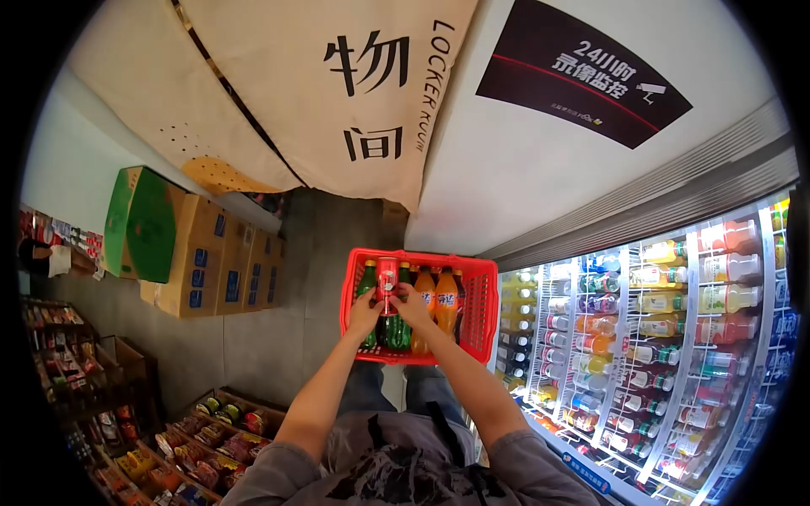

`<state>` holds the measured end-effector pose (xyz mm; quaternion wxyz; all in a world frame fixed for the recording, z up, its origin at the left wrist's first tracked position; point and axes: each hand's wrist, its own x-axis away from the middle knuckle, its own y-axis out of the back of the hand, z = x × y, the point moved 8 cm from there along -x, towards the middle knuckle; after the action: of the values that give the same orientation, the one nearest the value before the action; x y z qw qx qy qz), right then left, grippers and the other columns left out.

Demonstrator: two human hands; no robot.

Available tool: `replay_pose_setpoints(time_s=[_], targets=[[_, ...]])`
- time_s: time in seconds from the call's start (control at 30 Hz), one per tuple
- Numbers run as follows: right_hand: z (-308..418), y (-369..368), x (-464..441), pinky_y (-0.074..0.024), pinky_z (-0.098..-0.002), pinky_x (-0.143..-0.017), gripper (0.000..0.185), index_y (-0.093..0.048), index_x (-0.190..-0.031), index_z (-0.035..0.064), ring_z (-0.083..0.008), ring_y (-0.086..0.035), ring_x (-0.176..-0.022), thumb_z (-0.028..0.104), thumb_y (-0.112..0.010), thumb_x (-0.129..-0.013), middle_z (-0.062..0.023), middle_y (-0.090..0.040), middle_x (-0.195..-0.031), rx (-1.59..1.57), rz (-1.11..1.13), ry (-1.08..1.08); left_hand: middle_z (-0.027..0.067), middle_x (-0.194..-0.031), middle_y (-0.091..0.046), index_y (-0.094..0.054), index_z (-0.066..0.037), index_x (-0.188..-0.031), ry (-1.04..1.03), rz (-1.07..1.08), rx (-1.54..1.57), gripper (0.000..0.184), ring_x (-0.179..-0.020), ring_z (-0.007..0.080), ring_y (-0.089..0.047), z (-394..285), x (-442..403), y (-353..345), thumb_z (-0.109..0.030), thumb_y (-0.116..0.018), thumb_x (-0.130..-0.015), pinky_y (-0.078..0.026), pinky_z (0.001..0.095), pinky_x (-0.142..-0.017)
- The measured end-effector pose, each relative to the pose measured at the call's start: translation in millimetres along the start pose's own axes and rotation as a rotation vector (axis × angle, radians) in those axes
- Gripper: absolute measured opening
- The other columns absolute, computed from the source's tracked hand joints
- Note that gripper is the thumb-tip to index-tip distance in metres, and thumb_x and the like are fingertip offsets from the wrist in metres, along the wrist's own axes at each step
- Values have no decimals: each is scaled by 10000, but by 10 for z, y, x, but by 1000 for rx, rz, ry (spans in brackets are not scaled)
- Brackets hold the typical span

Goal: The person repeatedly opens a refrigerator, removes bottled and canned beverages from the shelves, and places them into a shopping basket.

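Observation:
A red drink can (387, 277) is held upright between both my hands, over a red plastic basket (479, 297). My left hand (365, 309) grips the can's left side. On its right side, the fingers of my right hand (411, 307) are closed against it. Under and beside the can, green bottles (396, 334) lie in the basket. To their right are orange soda bottles (446, 299), and a dark bottle (459, 291) shows partly at the far right of the group. My forearms and hands hide part of the bottles.
An open drinks cooler (629, 337) with rows of bottles stands close on the right. Stacked cardboard boxes (221, 257) are on the left, and snack shelves (215, 447) at the lower left. Ahead hangs a cloth curtain (278, 93) beside a white wall (498, 185).

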<state>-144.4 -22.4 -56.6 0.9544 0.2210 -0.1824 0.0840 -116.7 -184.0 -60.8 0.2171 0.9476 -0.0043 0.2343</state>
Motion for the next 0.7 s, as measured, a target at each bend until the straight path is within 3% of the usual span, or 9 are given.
replay_pose_setpoints(time_s=[0.07,0.2,0.27,0.37,0.5,0.6,0.7], targets=[[-19,-34,-17,-524,-369,-826,514,-546,-1259,-10,-269,-673,-947,258,-704,-849,-160,-662,-1116,2,-19,-18,118,-1080,-633,-526,18,-1330,-46,-52,-44,509,-903,216,-637,-1,-22,19,-147,-679,-873,-504,325,-815],[26,-19,-12,-532,-385,-786,460,-597,-1192,-18,-269,-687,-871,242,-713,-831,-160,-681,-1059,49,-121,-17,136,-1067,-642,-566,-4,-1295,-30,-71,-98,476,-910,242,-650,-77,26,52,-165,-686,-864,-513,346,-805],[56,-48,1,-529,-387,-795,462,-598,-1191,-18,-280,-683,-888,242,-714,-827,-165,-681,-1053,94,-130,-9,192,-1125,-636,-583,-25,-1292,-117,-157,-237,498,-1032,321,-604,-204,70,98,-185,-701,-834,-484,391,-900],[131,-33,27,-521,-392,-819,459,-604,-1185,-16,-303,-669,-935,245,-711,-823,-173,-682,-1045,168,-155,0,161,-1101,-635,-577,-48,-1296,-130,-158,-243,500,-930,258,-655,-121,45,73,-152,-712,-826,-524,361,-818],[102,-1,37,-507,-395,-862,446,-607,-1188,-9,-325,-641,-1020,257,-685,-838,-182,-679,-1061,129,-158,-28,195,-1116,-622,-561,-22,-1299,-108,-94,-120,525,-1042,321,-607,-202,95,140,-135,-720,-812,-488,396,-915],[176,167,189,-505,-396,-870,435,-605,-1195,-11,-325,-641,-1024,254,-661,-854,-187,-678,-1069,150,-189,-93,177,-1147,-618,-549,-28,-1309,-101,-72,0,554,-1038,287,-613,-272,93,236,-120,-738,-796,-501,388,-911],[265,312,271,-503,-380,-870,442,-589,-1223,-5,-304,-652,-999,248,-650,-866,-178,-675,-1081,108,-249,-26,146,-1171,-616,-546,-35,-1313,-170,-83,-16,561,-1025,244,-617,-523,67,376,-111,-743,-793,-515,363,-894]])
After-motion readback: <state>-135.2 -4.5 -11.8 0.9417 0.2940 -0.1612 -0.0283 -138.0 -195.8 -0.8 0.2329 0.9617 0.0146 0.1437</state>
